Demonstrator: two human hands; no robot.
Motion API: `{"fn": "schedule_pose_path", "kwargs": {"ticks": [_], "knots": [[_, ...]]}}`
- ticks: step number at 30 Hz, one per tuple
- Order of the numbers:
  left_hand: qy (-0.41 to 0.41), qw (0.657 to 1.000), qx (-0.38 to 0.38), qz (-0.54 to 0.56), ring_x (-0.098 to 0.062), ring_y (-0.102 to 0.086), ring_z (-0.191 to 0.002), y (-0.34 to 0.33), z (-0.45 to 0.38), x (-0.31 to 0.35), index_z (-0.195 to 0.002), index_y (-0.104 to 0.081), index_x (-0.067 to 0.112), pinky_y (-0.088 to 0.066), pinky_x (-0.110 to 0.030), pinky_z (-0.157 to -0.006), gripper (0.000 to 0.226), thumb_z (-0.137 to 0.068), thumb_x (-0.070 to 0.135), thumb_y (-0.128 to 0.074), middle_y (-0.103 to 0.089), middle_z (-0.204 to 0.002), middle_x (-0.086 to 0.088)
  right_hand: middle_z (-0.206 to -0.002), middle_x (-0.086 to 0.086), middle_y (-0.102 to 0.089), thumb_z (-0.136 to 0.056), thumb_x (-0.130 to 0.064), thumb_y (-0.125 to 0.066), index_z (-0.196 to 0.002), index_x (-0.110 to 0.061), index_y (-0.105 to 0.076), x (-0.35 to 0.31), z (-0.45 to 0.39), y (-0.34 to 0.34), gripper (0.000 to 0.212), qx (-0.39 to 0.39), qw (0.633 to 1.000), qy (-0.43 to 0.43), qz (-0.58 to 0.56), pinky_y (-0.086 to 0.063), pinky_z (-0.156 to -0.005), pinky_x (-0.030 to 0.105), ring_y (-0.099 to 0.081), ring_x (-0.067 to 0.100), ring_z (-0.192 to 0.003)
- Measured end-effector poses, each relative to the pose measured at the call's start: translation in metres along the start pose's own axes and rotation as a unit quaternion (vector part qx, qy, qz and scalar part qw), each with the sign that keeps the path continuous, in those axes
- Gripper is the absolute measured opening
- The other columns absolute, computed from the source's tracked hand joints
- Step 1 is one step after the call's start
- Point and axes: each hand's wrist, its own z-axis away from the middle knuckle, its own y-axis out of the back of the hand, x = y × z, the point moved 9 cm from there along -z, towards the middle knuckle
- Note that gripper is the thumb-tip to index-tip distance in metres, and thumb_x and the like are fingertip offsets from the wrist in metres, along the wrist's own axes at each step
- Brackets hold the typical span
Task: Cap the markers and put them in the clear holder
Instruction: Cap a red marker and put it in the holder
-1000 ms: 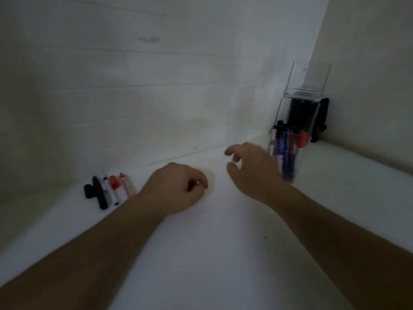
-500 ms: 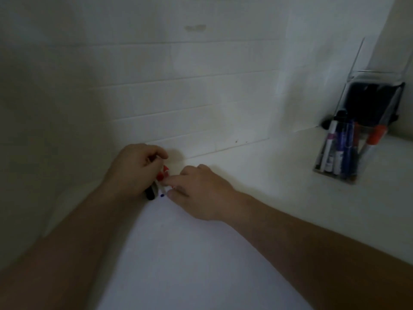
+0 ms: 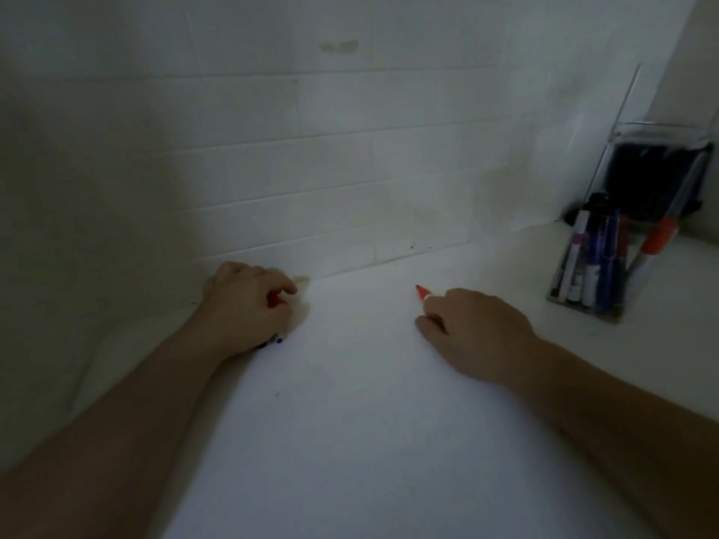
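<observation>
head view: both bare forearms reach forward from the bottom corners over a white counter (image 3: 350, 441) that meets a white tiled wall (image 3: 311, 169).

the left hand (image 3: 245, 305) lies palm down near the wall at centre left, knuckles up, fingers curled in over something small and red, a red cap (image 3: 274, 299) by the look of it, which shows between the index finger and thumb. it grips that piece closely. below the heel of this hand a dark marker end (image 3: 262, 345) and a small blue tip (image 3: 279, 340) peek out on the counter, touching or just under the hand; whether the hand holds them too cannot be told.

the right hand (image 3: 478, 328) is well apart from the left, at centre right, back of the hand up, wrist low over the counter. its fingers are folded round the body of a red marker (image 3: 423, 294), whose uncapped red tip sticks out up and to the left past the index finger. the body itself is hidden in the fist.

at the far right edge the clear holder (image 3: 583, 305) stands on the counter near the corner, already carrying several upright or leaning markers: blue, purple-banded, white and one with an orange-red cap (image 3: 657, 237). a dark object (image 3: 657, 180) sits behind it against the wall.
</observation>
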Motion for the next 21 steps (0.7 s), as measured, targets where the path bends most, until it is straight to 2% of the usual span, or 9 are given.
{"fn": "schedule_pose_path", "kwargs": {"ticks": [3, 5, 7, 10, 12, 14, 17, 19, 21], "knots": [[0.008, 0.999, 0.018, 0.042, -0.016, -0.065, -0.085, 0.007, 0.002, 0.004, -0.1, -0.069, 0.042, -0.049, -0.035, -0.093, 0.031, -0.075, 0.045, -0.051, -0.062, -0.066, 0.021, -0.08, -0.005, -0.049, -0.096, -0.056, -0.039, -0.079, -0.025, -0.045, 0.011, 0.01, 0.0, 0.035, 0.018, 0.998, -0.009, -0.051, -0.044, -0.065, 0.036, -0.055, 0.021, -0.075], [0.009, 0.998, 0.026, 0.049, -0.012, -0.067, -0.081, 0.009, 0.001, 0.006, -0.104, -0.071, 0.04, -0.051, -0.029, -0.084, 0.031, -0.079, 0.046, -0.054, -0.067, -0.064, 0.017, -0.079, -0.006, -0.047, -0.093, -0.057, -0.042, -0.077, -0.025, -0.044, 0.011, 0.011, -0.002, 0.036, 0.012, 0.998, -0.004, -0.06, -0.045, -0.066, 0.036, -0.053, 0.019, -0.074], [0.001, 0.998, 0.03, 0.055, -0.009, -0.066, -0.083, 0.008, 0.002, 0.009, -0.105, -0.072, 0.038, -0.05, -0.029, -0.081, 0.029, -0.084, 0.048, -0.054, -0.07, -0.071, 0.014, -0.078, -0.006, -0.047, -0.092, -0.058, -0.044, -0.076, -0.025, -0.043, 0.013, 0.011, -0.003, 0.036, 0.015, 0.997, -0.004, -0.077, -0.046, -0.067, 0.037, -0.053, 0.019, -0.074], [-0.04, 0.992, 0.081, 0.088, -0.012, -0.067, -0.091, 0.024, 0.005, 0.03, -0.108, -0.074, 0.032, -0.051, -0.032, -0.087, 0.021, -0.093, 0.04, -0.061, -0.074, -0.092, 0.013, -0.077, -0.006, -0.05, -0.091, -0.051, -0.053, -0.072, -0.026, -0.038, 0.015, 0.012, 0.001, 0.035, 0.026, 0.992, -0.005, -0.122, -0.044, -0.065, 0.036, -0.051, 0.019, -0.072], [-0.053, 0.978, 0.137, 0.146, -0.002, -0.064, -0.095, 0.042, 0.007, 0.05, -0.111, -0.075, 0.029, -0.046, -0.018, -0.087, 0.019, -0.095, 0.03, -0.064, -0.073, -0.103, 0.016, -0.075, -0.005, -0.052, -0.095, -0.042, -0.055, -0.073, -0.025, -0.035, 0.019, 0.013, 0.006, 0.035, 0.047, 0.986, -0.017, -0.156, -0.041, -0.061, 0.035, -0.051, 0.021, -0.07], [-0.049, 0.965, 0.166, 0.197, 0.011, -0.059, -0.089, 0.056, 0.006, 0.07, -0.114, -0.073, 0.033, -0.04, -0.005, -0.08, 0.022, -0.095, 0.031, -0.064, -0.067, -0.101, 0.026, -0.071, -0.003, -0.052, -0.098, -0.037, -0.053, -0.078, -0.025, -0.034, 0.027, 0.013, 0.011, 0.031, 0.078, 0.974, -0.044, -0.208, -0.038, -0.057, 0.036, -0.049, 0.022, -0.064], [-0.065, 0.957, 0.135, 0.247, 0.009, -0.064, -0.087, 0.055, -0.003, 0.108, -0.111, -0.074, 0.034, -0.045, -0.007, -0.08, 0.02, -0.093, 0.031, -0.066, -0.067, -0.094, 0.029, -0.067, -0.002, -0.052, -0.097, -0.041, -0.057, -0.09, -0.024, -0.036, 0.042, 0.013, 0.018, 0.028, 0.103, 0.951, -0.071, -0.281, -0.038, -0.053, 0.034, -0.049, 0.019, -0.057], [-0.066, 0.951, 0.113, 0.279, 0.002, -0.068, -0.073, 0.049, -0.013, 0.13, -0.107, -0.075, 0.032, -0.045, -0.007, -0.069, 0.017, -0.092, 0.026, -0.068, -0.069, -0.083, 0.025, -0.068, -0.003, -0.053, -0.096, -0.047, -0.059, -0.097, -0.022, -0.035, 0.048, 0.011, 0.023, 0.034, 0.112, 0.948, -0.068, -0.29, -0.036, -0.051, 0.032, -0.05, 0.017, -0.056], [-0.076, 0.946, 0.095, 0.301, 0.002, -0.069, -0.066, 0.038, -0.026, 0.152, -0.109, -0.074, 0.028, -0.046, -0.008, -0.065, 0.019, -0.092, 0.021, -0.068, -0.072, -0.085, 0.018, -0.072, -0.002, -0.057, -0.097, -0.049, -0.056, -0.103, -0.025, -0.034, 0.058, 0.01, 0.024, 0.033, 0.125, 0.938, -0.085, -0.312, -0.039, -0.051, 0.033, -0.053, 0.017, -0.058]]}}
